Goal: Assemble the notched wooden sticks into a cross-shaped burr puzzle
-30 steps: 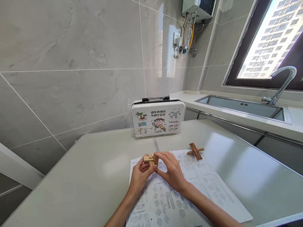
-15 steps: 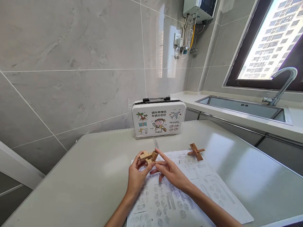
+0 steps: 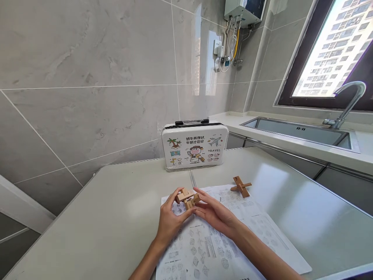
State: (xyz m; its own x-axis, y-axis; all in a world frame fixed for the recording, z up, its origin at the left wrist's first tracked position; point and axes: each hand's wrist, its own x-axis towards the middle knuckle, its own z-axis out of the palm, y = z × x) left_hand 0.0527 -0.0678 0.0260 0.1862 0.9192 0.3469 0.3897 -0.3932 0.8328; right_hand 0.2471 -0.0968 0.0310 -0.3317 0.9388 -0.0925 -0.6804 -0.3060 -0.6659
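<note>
Between both hands, just above a printed sheet (image 3: 210,249), is a small wooden interlocking puzzle (image 3: 186,195) made of several light-brown notched blocks. My left hand (image 3: 169,219) grips it from the left, thumb below and fingers behind. On its right side, my right hand (image 3: 214,212) holds the puzzle too, index finger at the upper edge and the other fingers under it; some fingertips are hidden. A second group of wooden puzzle pieces (image 3: 241,186), crossed together and darker brown, lies at the sheet's upper right edge, apart from both hands.
A white cartoon-printed case (image 3: 195,149) stands upright at the table's back, near the tiled wall. The pale table (image 3: 125,217) extends to both sides. To the right are a counter with a sink (image 3: 297,132) and a faucet (image 3: 349,105).
The puzzle has shifted slightly right and turned in the hands. My right hand's fingers have drawn closer together around its right side; the index finger was raised and extended before.
</note>
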